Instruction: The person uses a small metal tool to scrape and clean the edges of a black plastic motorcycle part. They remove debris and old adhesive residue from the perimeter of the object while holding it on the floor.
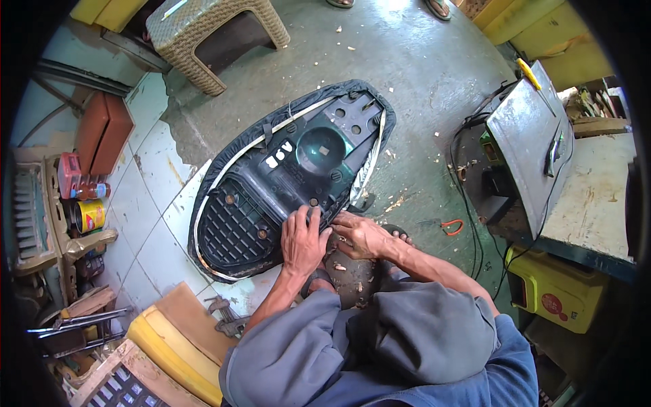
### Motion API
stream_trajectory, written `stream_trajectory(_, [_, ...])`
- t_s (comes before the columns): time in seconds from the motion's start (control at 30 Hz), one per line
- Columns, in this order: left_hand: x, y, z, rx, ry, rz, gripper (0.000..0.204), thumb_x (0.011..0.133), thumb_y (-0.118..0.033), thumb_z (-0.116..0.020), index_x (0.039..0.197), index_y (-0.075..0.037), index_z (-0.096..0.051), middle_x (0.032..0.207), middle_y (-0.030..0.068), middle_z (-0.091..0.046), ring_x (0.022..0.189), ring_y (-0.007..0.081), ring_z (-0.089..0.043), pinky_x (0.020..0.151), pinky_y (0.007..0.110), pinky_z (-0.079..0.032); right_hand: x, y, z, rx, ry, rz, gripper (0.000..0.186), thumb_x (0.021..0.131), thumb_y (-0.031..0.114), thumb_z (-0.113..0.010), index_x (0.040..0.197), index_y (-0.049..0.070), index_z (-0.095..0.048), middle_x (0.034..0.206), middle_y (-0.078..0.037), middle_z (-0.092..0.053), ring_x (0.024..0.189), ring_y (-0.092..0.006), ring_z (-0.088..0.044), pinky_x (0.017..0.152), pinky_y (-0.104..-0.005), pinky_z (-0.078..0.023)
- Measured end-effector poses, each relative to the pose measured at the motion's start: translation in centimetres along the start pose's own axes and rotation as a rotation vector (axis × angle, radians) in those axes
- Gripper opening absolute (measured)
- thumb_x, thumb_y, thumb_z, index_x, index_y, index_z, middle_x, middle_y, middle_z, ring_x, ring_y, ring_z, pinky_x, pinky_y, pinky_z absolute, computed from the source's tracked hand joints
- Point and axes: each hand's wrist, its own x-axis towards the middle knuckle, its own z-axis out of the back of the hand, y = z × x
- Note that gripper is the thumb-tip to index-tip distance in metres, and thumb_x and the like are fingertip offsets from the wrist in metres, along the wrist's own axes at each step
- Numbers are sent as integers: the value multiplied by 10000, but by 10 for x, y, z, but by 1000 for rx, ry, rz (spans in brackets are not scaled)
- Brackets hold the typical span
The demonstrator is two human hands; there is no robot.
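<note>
Upturned black plastic motorcycle seat base (285, 183) w/ dark cover edge is laid on the concrete floor (420, 74), centre of frame. Its lower edge is pressed by left hand (303, 241), fingers spread flat; right hand (363, 235) is curled at the rim. Orange-handled pliers (451, 226) lie to the right.

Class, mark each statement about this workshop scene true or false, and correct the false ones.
1. The seat lies upside down on the floor. True.
2. Both hands rest on the seat's near edge. True: left hand, right hand.
3. The pliers lie on the seat. False: they lie on the floor, to the right of the seat.
4. The stool stands beyond the seat. True.
5. The right hand holds a hammer. False: no tool shows in it.
</note>
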Motion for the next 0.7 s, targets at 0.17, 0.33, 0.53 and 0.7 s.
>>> stream_trajectory(0.17, [9,5,-20,25,87,-37,557,778,-180,-768,1282,-40,-576,1355,167,-494,1219,356,-482,998,473,-407,5,4,40,49,-278,-430,148,864,104,-656,940,-14,-704,908,-177,-700,836,-316,-703,775,-405,-569])
stream_trajectory(0.33, [1,7,-44,99,87,-32,582,743,-143,-765,1289,-60,-579,1374,171,-479,1240,351,-464,1011,480,-389,39,-41,69,64,-596,-980,582,861,486,-685,1106,-26,-560,1058,-267,-642,1020,-399,-639,901,-450,-480])
stream_trajectory(0.53, [2,7,-43,41,126,37,559,762,-217,-800,1274,-113,-601,1378,135,-486,1180,353,-486,978,467,-422,60,-77,75,-18,-417,-1173,558,861,405,-614,1198,-26,-503,1111,-352,-637,1085,-488,-622,941,-538,-463])
stream_trajectory(0.7, [5,6,-29,-28,133,46,496,810,-232,-770,1268,-108,-626,1394,128,-491,1161,354,-490,983,453,-432,24,-96,81,-109,-694,-1063,346,888,199,-505,1167,13,-416,868,-373,-641,807,-557,-636,749,-607,-494])
